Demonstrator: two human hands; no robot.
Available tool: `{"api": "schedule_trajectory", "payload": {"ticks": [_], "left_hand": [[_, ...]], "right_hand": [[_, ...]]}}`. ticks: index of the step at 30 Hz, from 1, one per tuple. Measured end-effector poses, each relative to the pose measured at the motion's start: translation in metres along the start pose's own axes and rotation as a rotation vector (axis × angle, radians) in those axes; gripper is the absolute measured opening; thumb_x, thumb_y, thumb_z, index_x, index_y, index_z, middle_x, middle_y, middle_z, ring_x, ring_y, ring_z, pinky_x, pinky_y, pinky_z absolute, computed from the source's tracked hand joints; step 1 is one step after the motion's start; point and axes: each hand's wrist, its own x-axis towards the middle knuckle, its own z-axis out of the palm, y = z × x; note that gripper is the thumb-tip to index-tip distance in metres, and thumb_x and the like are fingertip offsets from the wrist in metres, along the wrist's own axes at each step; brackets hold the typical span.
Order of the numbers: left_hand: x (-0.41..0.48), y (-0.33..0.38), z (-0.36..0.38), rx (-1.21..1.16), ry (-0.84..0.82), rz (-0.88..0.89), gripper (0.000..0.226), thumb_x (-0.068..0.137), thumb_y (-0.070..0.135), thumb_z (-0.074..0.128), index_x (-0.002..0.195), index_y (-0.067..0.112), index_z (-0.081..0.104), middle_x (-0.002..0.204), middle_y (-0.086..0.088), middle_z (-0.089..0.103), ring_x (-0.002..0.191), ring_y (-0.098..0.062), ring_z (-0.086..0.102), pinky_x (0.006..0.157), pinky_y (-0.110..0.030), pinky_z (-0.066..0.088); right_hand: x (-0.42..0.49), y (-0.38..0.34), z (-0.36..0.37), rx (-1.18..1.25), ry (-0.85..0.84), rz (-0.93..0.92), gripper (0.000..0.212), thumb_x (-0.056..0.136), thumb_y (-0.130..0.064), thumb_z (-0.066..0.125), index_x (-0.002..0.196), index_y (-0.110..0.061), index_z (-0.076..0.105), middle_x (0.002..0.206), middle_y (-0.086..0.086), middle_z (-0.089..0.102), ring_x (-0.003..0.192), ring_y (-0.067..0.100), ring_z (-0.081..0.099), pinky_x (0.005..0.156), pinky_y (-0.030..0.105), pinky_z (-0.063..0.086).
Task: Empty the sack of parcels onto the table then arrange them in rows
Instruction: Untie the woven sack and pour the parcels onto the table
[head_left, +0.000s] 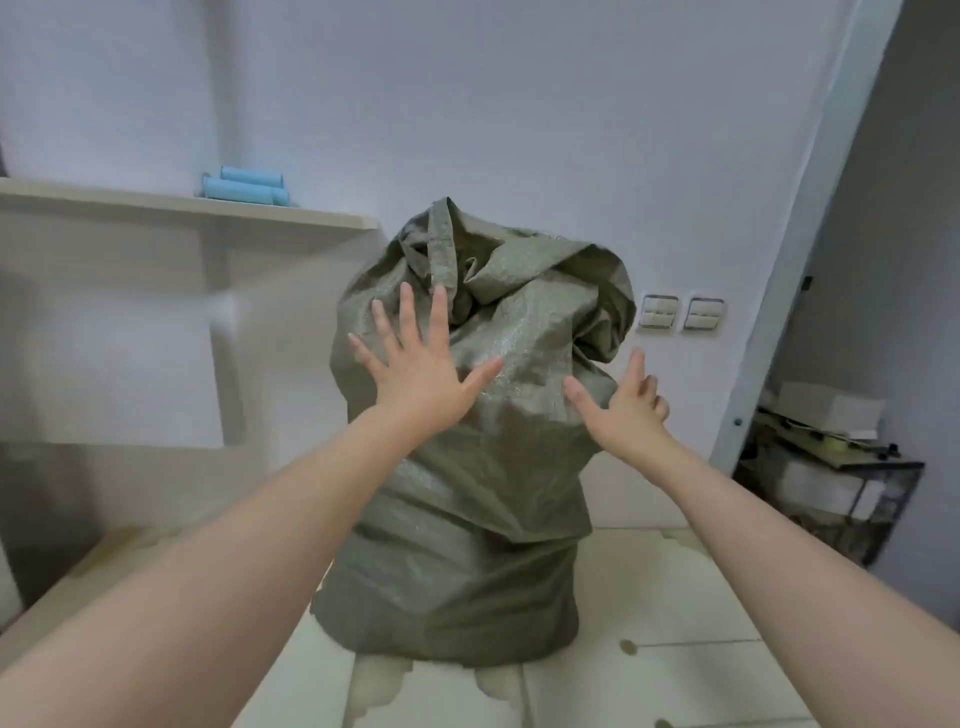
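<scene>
Green woven sack (467, 493) stands stuffed on the table (675, 597), left hand (421, 384) splayed flat on its upper front, right hand (623, 410) open at its side. Tip it fast and parcels likely spill off.

One grey-green woven sack (467, 467). Two bare hands: one left hand (415, 379) and one right hand (623, 410). One table (675, 597). One wall shelf (156, 205) carrying two pale blue rolls (244, 188). Two switch plates (658, 310) side by side on the wall. One wire rack (841, 493) at the right; its blurred load, perhaps a few boxes, cannot be counted.
</scene>
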Motion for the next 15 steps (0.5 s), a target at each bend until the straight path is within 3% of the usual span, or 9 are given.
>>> {"api": "schedule_trajectory", "payload": {"ticks": [3, 8, 12, 15], "left_hand": [[0.018, 0.013, 0.008, 0.003, 0.038, -0.004, 0.110, 0.074, 0.089, 0.025, 0.148, 0.028, -0.028, 0.157, -0.010, -0.031, 0.141, -0.041, -0.029, 0.109, -0.070, -0.010], [0.053, 0.034, 0.022, -0.099, 0.073, -0.035, 0.124, 0.068, 0.090, 0.040, 0.149, 0.026, -0.027, 0.158, -0.015, -0.025, 0.144, -0.039, -0.024, 0.111, -0.066, -0.010], [0.075, 0.048, 0.028, -0.184, 0.094, -0.099, 0.140, 0.057, 0.091, 0.053, 0.146, 0.024, -0.033, 0.158, -0.012, -0.026, 0.145, -0.037, -0.023, 0.111, -0.068, -0.010], [0.083, 0.063, 0.034, -0.227, 0.041, -0.144, 0.150, 0.051, 0.089, 0.061, 0.143, 0.023, -0.037, 0.162, -0.008, -0.014, 0.147, -0.033, -0.018, 0.109, -0.069, -0.013]], "right_hand": [[0.021, 0.008, 0.005, 0.096, -0.001, 0.081, 0.109, 0.079, -0.078, 0.044, 0.150, -0.027, -0.022, 0.162, 0.013, -0.003, 0.146, 0.041, 0.004, 0.117, 0.057, 0.015], [0.058, 0.018, 0.028, 0.279, -0.083, 0.138, 0.121, 0.067, -0.086, 0.047, 0.148, -0.031, -0.024, 0.162, 0.011, 0.005, 0.145, 0.040, 0.016, 0.115, 0.057, 0.024], [0.076, 0.020, 0.044, 0.333, -0.049, 0.174, 0.116, 0.075, -0.078, 0.052, 0.151, -0.024, -0.016, 0.161, 0.010, 0.003, 0.144, 0.041, 0.016, 0.115, 0.056, 0.024], [0.090, 0.028, 0.047, 0.433, -0.002, 0.226, 0.115, 0.076, -0.073, 0.057, 0.152, -0.023, -0.014, 0.160, 0.010, 0.011, 0.142, 0.039, 0.022, 0.113, 0.053, 0.029]]}}
